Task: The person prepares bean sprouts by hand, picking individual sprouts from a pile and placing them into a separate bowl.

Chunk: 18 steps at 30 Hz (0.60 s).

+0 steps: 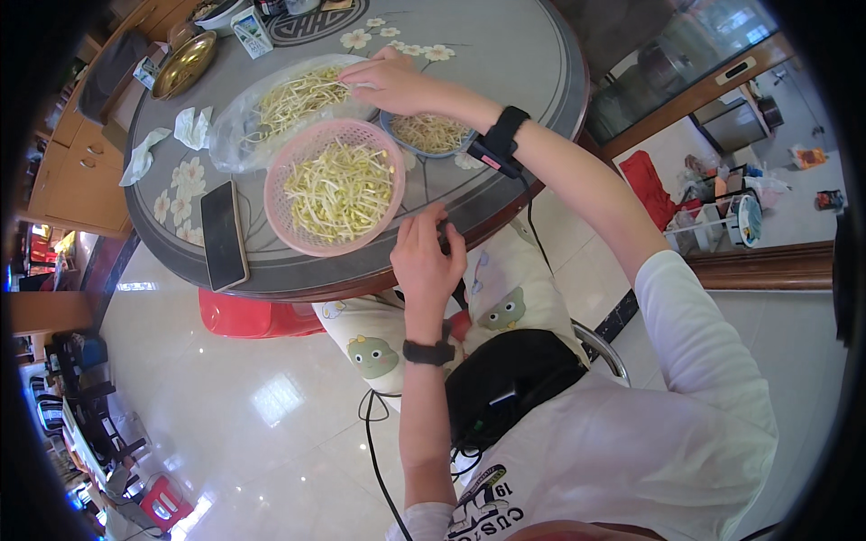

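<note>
My right hand (392, 82) reaches over the far part of the table, its fingertips at the edge of a pile of bean sprouts (301, 101) on a clear plastic bag (230, 138). Whether it pinches any sprouts cannot be made out. Nearer to me, a pink perforated plastic basket (279, 226) holds more yellow-headed sprouts (338, 193). My left hand (429, 253) is at the table's near edge, right of the basket, fingers loosely curled with a gap to the thumb and nothing visible in it. Below my right forearm, a blue-rimmed bowl (443, 154) holds thin, brownish sprout pieces (429, 132).
A smartphone (224, 237) lies left of the basket on the round grey table (514, 61). Crumpled tissues (193, 128), a gold-coloured metal dish (184, 66) and a drink carton (252, 34) stand or lie farther left. A red plastic stool (250, 314) is under the near edge.
</note>
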{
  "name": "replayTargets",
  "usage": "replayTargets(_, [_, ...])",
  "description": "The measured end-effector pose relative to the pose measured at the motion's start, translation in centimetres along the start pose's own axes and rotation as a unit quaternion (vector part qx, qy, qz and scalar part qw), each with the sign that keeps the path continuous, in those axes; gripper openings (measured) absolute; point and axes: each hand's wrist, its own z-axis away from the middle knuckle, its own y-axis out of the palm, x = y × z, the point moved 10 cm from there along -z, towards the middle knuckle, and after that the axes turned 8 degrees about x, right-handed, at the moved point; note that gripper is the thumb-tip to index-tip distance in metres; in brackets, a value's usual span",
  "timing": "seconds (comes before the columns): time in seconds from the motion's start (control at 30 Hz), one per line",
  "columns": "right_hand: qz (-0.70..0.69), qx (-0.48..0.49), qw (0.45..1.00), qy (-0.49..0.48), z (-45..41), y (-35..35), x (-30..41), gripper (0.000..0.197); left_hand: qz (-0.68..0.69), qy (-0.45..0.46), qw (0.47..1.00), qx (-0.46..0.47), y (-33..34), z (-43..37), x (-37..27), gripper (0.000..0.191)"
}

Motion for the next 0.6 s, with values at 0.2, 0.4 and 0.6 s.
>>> replayTargets(0.2, [-0.055,-0.059,0.992,-0.092,4.5,-4.2,0.9,0.035,0.011,0.010,1.000,-0.014,0.0,0.1,0.0,0.024])
replayTargets(0.4, [-0.149,-0.075,0.980,-0.105,10.0,-8.7,3.1,0.032,0.045,-0.044,0.998,0.020,-0.4,0.1,0.7,0.023])
replayTargets(0.6, [-0.304,-0.064,0.948,-0.062,13.9,-9.6,3.7,0.024,0.067,-0.047,0.997,0.015,0.5,-0.1,1.4,0.022])
